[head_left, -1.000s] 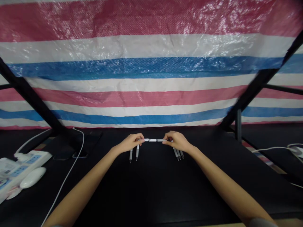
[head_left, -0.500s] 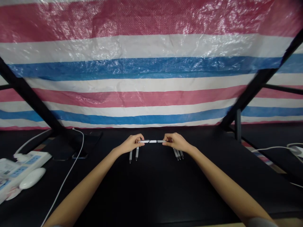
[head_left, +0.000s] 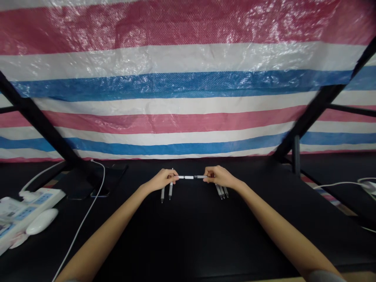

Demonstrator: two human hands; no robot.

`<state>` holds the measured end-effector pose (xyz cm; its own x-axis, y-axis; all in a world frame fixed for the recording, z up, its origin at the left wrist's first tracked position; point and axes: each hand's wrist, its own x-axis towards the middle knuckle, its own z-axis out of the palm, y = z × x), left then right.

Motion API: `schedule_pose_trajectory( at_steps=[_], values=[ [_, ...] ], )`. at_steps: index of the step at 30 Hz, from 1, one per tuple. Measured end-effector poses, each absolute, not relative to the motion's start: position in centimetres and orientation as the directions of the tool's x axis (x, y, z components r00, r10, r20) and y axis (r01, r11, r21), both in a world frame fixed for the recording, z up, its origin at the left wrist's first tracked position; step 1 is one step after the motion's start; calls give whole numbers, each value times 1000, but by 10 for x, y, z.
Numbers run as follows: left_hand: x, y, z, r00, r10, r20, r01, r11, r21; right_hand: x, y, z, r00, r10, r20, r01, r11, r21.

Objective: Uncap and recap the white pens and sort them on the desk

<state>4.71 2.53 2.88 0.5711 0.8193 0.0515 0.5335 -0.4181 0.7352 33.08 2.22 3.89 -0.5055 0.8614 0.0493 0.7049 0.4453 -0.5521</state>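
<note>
My left hand (head_left: 162,179) is closed, thumb and fingers pinching the white barrel (head_left: 188,177) of a pen. Opposite it, my right hand (head_left: 220,176) pinches the pen's grey end piece (head_left: 200,177). Both parts lie level in one line, with a narrow dark break between them; whether they are fully apart is hard to tell. Beneath my left hand, two white pens with grey tips, a left one (head_left: 162,194) and a right one (head_left: 170,190), lie on the black table (head_left: 188,235). Three similar pens (head_left: 222,192) lie side by side beneath my right hand, partly hidden by it.
A white power strip (head_left: 32,211) and a white mouse-like object (head_left: 42,221) sit at the left, with a white cable (head_left: 85,219) running forward. Black frame bars (head_left: 305,121) slant up at both sides. A striped plastic sheet (head_left: 188,82) hangs behind the table.
The pen was one continuous piece between my hands; now a dark break shows between the white barrel and the grey piece. My hands have barely moved.
</note>
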Motion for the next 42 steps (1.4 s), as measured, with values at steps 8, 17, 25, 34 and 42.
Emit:
schedule_pose_trajectory(
  at_steps=[8,17,25,34,42],
  values=[
    [47,23,33,560,827,42,542,-405,737,347,30,41,-543,839,17,648,432,-628],
    [46,25,32,570,821,38,540,-409,735,369,39,41,-552,833,-20,603,383,-700],
    [46,25,33,557,831,16,567,-394,723,377,44,38,-579,814,-48,543,342,-767],
    [46,26,30,560,829,19,552,-390,737,378,45,36,-580,813,-46,534,337,-775],
    [46,26,29,561,827,29,551,-399,733,370,41,39,-584,811,-28,550,371,-748]
  ],
)
